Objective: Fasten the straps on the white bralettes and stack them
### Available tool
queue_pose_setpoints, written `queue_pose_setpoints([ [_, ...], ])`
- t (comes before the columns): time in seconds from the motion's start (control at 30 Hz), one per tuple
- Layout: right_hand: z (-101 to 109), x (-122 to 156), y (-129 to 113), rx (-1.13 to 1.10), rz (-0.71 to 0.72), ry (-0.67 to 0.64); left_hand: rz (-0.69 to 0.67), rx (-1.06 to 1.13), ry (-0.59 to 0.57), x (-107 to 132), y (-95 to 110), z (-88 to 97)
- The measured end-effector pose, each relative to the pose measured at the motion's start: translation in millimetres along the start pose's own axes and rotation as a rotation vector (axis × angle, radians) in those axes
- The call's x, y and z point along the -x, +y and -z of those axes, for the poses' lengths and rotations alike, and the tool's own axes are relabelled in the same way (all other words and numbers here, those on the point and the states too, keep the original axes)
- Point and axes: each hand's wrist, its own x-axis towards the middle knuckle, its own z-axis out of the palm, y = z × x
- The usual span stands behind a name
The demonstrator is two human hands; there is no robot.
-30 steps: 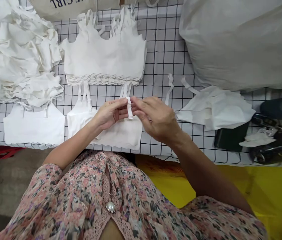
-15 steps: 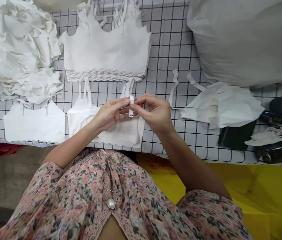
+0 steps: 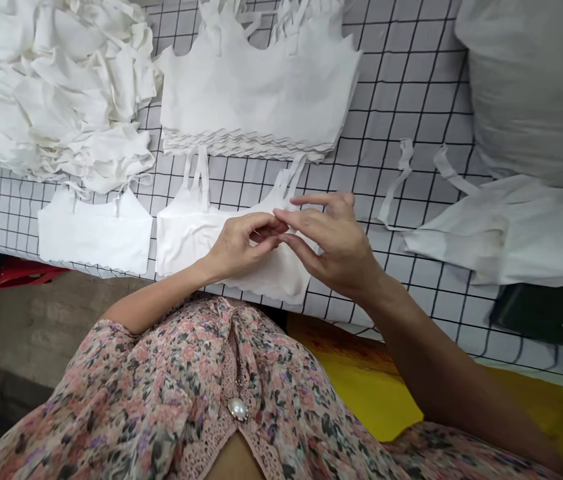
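My left hand [image 3: 241, 243] is closed in a pinch over a white bra [image 3: 188, 237] lying on the table; what sits between its fingertips, if anything, is hidden. Opposite it, my right hand [image 3: 338, 243] has its fingers stretched and apart. Its index finger and thumb tips meet the left fingertips, and no object shows between them. The bra's straps [image 3: 204, 177] point away from me, and both hands cover part of its right half. A smaller white bra [image 3: 94, 230] lies flat to the left.
Behind the hands is a neat stack of white bras [image 3: 256, 100]. A loose heap of white garments [image 3: 51, 87] fills the back left. To the right lie another white bra [image 3: 511, 233], a dark flat object [image 3: 541, 313] and a large pale bag [image 3: 541, 87]. The table cloth [image 3: 401, 73] is checked.
The white strap piece with its slider, held up between both hands before, is out of sight. My right fingers have spread and my left hand has curled. The view has shifted and tilted.
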Motion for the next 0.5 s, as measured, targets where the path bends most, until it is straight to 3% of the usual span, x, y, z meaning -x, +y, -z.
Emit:
queue_pose_setpoints([
  [0.1, -1, -6, 4, 0.034, -0.045, -0.005, -0.141, -0.11, 0.049, 0, 1, 4.4],
  [0.23, 2, -19, 9, -0.026, -0.077, -0.053, -0.23, -0.229, 0.059, -5, 6, 15.1],
  [0.4, 11, -30, 19, -0.215, -0.249, 0.004, -0.274, -0.51, 0.015, -12, -5, 35.7],
  [0.5, 10, -29, 23, -0.335, -0.348, 0.018, -0.209, -0.736, -0.042, -11, -18, 40.3],
])
